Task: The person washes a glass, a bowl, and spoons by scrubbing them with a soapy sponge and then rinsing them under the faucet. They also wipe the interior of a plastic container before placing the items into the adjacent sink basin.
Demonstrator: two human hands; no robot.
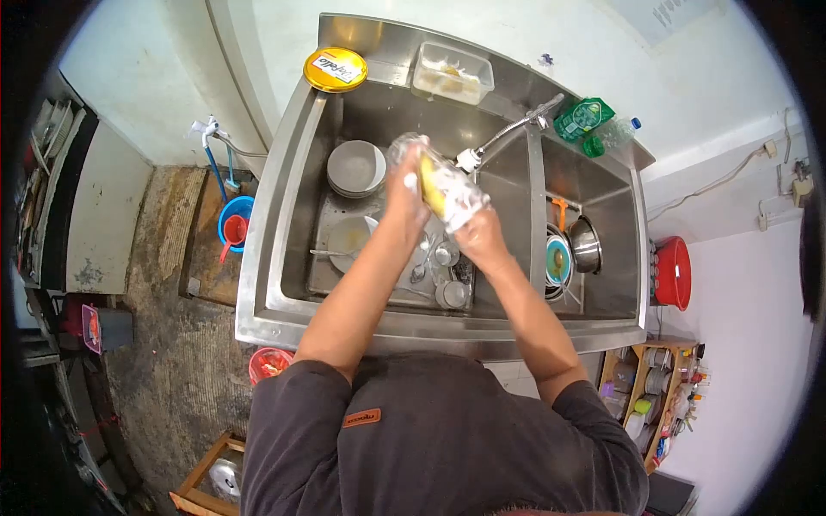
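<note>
Over the left sink basin, my hands are close together around a foam-covered item [462, 191] that looks clear in places; blur hides its exact kind. My left hand [408, 182] is closed against a yellow sponge [432, 187] pressed to it. At the item's lower right end my right hand [480, 234] grips it, its fingers partly covered by suds. Below, in the basin, are stacked grey bowls [354, 168], another bowl [348, 234], small glass cups [451, 294] and spoons [419, 272].
A flexible faucet [516, 127] reaches over the basin from the back ledge. On that ledge stand a yellow lid [335, 69], a plastic container [454, 73] and a green pouch [583, 119]. The right basin holds a metal pot [585, 245] and a blue-rimmed dish [559, 261].
</note>
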